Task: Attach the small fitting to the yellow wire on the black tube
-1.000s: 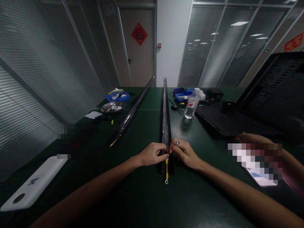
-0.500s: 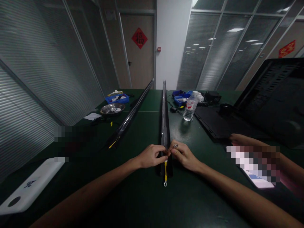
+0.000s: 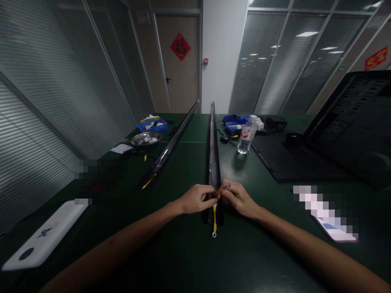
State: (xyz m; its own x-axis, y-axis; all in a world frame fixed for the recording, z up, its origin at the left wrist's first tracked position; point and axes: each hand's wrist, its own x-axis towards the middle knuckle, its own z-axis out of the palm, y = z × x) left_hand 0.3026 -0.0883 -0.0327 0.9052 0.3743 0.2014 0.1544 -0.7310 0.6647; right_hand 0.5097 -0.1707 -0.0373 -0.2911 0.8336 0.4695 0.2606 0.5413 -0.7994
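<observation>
- Left hand point(image 3: 195, 199), right hand point(image 3: 240, 199): fingers curled, mostly closed at strip point(image 3: 213, 162), near centre; can't tell what's gripped.
- Yellow wire point(image 3: 214, 217) at strip's near end.
- Far left: tray point(image 3: 164, 126), bowl point(image 3: 138, 140), white bits point(image 3: 151, 140) in both.
- Far right: blue bins point(image 3: 232, 132), one holding white item point(image 3: 235, 127); bottle point(image 3: 246, 136), clear liquid.
- Green table point(image 3: 189, 167); door point(image 3: 187, 83) far.

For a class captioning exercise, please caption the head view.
Left hand and right hand work close together on a dark rail, near a yellow wire.
</observation>
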